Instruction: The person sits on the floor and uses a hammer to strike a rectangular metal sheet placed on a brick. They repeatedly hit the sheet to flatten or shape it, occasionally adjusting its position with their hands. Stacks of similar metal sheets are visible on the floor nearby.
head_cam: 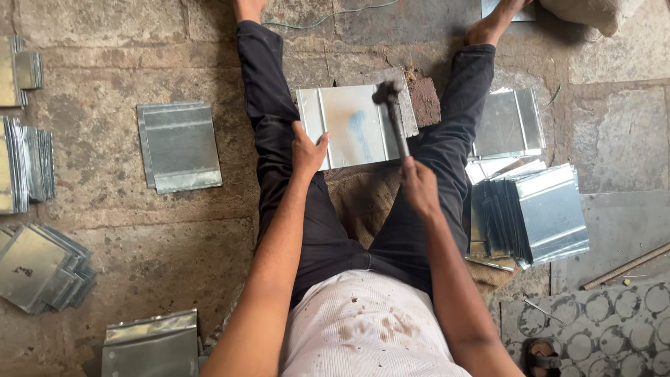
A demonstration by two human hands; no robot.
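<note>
The right hand (419,187) is closed around the handle of a hammer (393,112). The left hand (307,150) grips the near left edge of a metal sheet (349,126), fingers curled over it. The sheet lies flat between the outstretched legs, just beyond both hands. The hammer head rests at the sheet's far right corner. A stack of sheets (537,213) sits right of the right hand; another stack (179,144) lies left of the left hand.

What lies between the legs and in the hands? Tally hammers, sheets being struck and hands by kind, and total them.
hammer: 1
metal sheet: 1
hands: 2, left hand and right hand
Total: 4
</note>
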